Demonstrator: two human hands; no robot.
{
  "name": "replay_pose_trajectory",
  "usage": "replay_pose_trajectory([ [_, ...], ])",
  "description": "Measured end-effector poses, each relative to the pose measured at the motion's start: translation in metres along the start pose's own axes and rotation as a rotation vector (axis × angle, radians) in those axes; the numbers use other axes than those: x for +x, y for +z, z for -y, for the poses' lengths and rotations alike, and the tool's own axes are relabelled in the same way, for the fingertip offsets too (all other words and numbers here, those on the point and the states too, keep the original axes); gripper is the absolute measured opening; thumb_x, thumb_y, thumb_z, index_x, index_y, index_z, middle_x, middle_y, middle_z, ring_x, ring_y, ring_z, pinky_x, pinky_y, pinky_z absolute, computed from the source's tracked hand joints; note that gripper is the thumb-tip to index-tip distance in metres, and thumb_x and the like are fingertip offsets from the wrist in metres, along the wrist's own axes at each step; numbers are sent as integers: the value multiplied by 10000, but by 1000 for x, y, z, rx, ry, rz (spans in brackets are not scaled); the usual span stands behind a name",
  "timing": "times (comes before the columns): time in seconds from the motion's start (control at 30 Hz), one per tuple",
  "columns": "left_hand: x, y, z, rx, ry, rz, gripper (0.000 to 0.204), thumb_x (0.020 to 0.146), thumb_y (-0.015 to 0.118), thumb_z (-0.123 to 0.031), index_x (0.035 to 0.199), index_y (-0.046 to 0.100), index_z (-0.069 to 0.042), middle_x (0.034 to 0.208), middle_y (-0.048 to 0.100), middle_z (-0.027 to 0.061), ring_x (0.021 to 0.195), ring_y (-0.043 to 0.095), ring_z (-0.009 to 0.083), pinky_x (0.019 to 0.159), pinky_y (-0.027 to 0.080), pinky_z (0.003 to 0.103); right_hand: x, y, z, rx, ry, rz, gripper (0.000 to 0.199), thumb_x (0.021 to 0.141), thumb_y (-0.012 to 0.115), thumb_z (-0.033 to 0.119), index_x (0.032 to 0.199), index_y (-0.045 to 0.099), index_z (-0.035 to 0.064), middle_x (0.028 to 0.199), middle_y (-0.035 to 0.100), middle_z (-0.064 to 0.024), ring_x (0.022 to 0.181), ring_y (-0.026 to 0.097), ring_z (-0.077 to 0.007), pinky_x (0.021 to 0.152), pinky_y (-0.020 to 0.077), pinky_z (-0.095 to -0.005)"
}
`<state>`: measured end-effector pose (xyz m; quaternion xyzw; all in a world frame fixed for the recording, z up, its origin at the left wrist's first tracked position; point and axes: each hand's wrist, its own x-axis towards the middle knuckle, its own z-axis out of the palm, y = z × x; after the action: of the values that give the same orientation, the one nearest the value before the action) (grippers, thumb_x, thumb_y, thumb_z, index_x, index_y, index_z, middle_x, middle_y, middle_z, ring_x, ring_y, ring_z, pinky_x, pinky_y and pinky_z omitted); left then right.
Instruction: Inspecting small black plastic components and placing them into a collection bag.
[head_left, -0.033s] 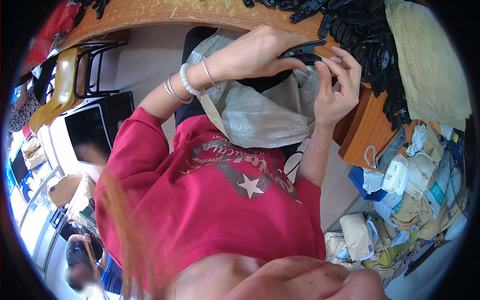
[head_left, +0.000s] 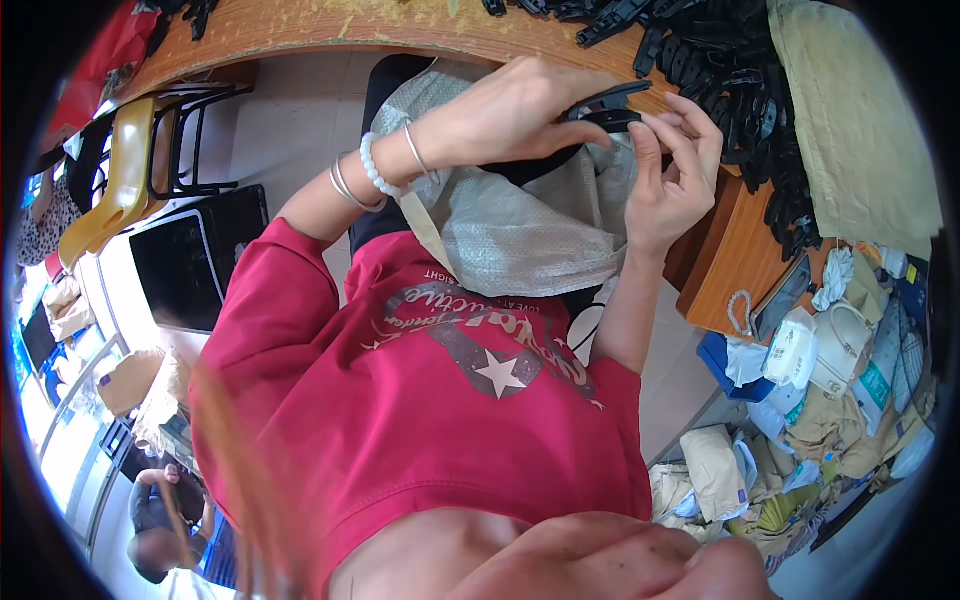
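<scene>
The left hand (head_left: 535,100) and right hand (head_left: 672,180) pinch opposite ends of a black piece (head_left: 612,118), apparently steadying it, black parts (head_left: 765,120) heaped beside them.

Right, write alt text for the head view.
The bare left hand holds a slim black part, with the right hand at its end, above a pale woven sack. More black parts lie heaped on the wooden table.

I can't see all of the black part (head_left: 620,121): left hand (head_left: 525,110) hides some | hair (head_left: 235,450) blurs for me | counter (head_left: 300,28) cut by top edge | distant person's head (head_left: 158,552) blurred
</scene>
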<state>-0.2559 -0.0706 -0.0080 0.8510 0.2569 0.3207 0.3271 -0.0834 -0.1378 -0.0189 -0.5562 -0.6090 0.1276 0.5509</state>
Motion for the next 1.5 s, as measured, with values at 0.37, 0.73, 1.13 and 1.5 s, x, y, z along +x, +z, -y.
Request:
replay_pose_trajectory([
  [0.37, 2, 15, -5, -796, -502, -60, 290, 960, 526, -199, 1105, 620, 33, 730, 667, 90, 640, 671, 128, 559, 531, 238, -9, 12, 6, 357, 199, -146, 102, 860, 581, -72, 960, 585, -94, 1027, 564, -151, 709, 659, -190, 635, 563, -268],
  [0.73, -2, 16, -1, -274, -98, -108, 313, 769, 721, -119, 1054, 643, -16, 722, 617, 204, 590, 600, 332, 539, 467, 349, -2, 2, 7, 518, 230, 32, 309, 839, 675, 42, 1137, 615, -13, 1096, 607, -114, 884, 582, -151, 748, 483, -250],
  [1.13, -13, 14, 30, 146, -39, 122, 349, 804, 680, -360, 873, 676, -18, 742, 635, 135, 665, 619, 326, 592, 482, 386, 3, -30, -40, -678, -70, -170, 151, 762, 742, 110, 881, 704, 27, 815, 567, -57, 763, 549, -193, 602, 439, -302],
  [1.5, 108, -18, 66, 882, 217, -88, 372, 795, 538, -93, 1162, 539, -32, 850, 526, 124, 702, 600, 262, 542, 471, 360, 22, -18, -40, -875, 83, 109, 296, 746, 753, 268, 830, 659, 1, 820, 603, -119, 814, 573, -285, 710, 442, -382],
])
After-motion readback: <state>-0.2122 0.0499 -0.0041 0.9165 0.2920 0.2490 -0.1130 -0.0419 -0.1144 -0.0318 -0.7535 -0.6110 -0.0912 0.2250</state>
